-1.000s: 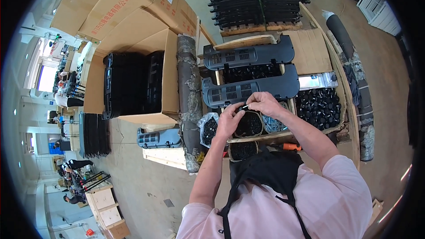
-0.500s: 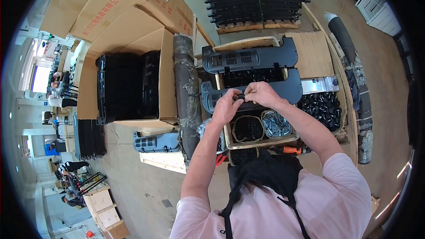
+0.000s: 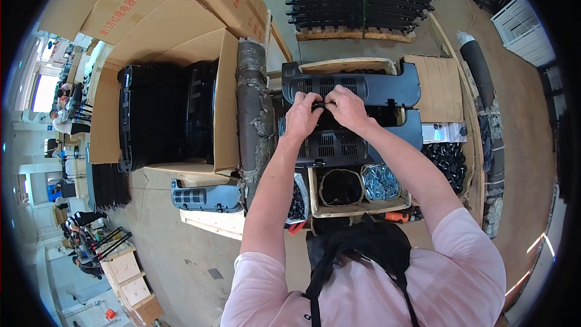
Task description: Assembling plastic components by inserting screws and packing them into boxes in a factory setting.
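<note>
Two dark grey plastic panels with vent slots lie one beyond the other on the wooden bench: the far panel (image 3: 387, 86) and the near panel (image 3: 369, 145). At the near edge of the far panel, my left hand (image 3: 301, 115) and my right hand (image 3: 347, 109) pinch a small black plastic part (image 3: 318, 105) between their fingertips. The fingers partly cover it, so its exact kind and whether it is seated on the panel cannot be told. Another small black clip (image 3: 391, 103) shows on the same edge, right of my hands.
Nearer me are a wooden bin of silver screws (image 3: 381, 183) and a bag of small black parts (image 3: 340, 188). Black knobs (image 3: 445, 160) fill the right side. Left stands an open cardboard box (image 3: 227, 103) of black panels, beside a wrapped roll (image 3: 253, 97). An orange tool (image 3: 396, 216) lies near my apron.
Both hands have moved from the near panel to the far panel's near edge, with the small black part between them. The whole view has shifted slightly.
</note>
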### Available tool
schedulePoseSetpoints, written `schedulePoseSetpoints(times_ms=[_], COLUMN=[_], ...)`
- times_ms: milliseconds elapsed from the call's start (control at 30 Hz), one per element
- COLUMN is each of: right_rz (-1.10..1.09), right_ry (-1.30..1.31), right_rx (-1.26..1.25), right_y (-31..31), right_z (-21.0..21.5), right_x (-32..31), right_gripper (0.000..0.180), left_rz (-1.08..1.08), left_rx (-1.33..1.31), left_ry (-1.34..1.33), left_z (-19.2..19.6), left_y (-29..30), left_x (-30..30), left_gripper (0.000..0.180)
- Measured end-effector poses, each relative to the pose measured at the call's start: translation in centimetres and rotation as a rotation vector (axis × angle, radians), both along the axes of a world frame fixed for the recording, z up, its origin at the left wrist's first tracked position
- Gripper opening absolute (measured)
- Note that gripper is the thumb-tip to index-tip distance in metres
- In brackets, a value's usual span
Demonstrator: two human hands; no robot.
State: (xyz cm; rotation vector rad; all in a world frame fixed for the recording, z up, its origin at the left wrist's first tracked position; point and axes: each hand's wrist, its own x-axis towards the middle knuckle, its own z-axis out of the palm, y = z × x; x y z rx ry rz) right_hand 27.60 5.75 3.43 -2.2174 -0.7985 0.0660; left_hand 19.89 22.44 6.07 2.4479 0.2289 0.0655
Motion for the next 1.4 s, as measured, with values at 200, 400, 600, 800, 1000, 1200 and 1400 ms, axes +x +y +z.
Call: schedulePoseSetpoints(times_ms=[200, 400, 600, 800, 1000, 1200, 1400], right_rz=[0.012, -0.030, -0.067, -0.112, -0.198, -0.154, -0.154], right_ry=[0.014, 0.036, 0.182, 1.271, 1.175, 1.009, 0.918], right_rx=[-0.040, -0.033, -0.041, 0.816, 0.913, 1.001, 1.008], right_y=[0.9, 0.8, 0.9, -4.1, -5.8, -7.3, -8.2], right_z=[-0.2, 0.3, 1.0, 0.3, 3.1, 3.7, 3.5], right_x=[0.3, 0.3, 0.4, 0.9, -2.4, -3.9, -5.3], right_gripper=[0.005, 0.006, 0.013, 0.032, 0.031, 0.029, 0.024], left_rz=[0.028, 0.008, 0.047, 0.429, 0.293, 0.240, 0.185], left_rx=[-0.024, 0.021, -0.046, -1.758, -1.578, -1.412, -1.521], left_ry=[0.038, 0.046, -0.042, 0.144, 0.173, 0.403, 0.334], left_z=[-0.7, -0.5, -1.8, -1.2, 0.6, 0.6, -0.2], left_y=[0.5, 0.1, 1.0, 0.8, -4.3, -7.5, -10.6], left_x=[0.4, 0.8, 0.6, -2.6, -4.6, -5.0, -5.4], left_gripper=[0.034, 0.035, 0.028, 0.022, 0.032, 0.040, 0.034])
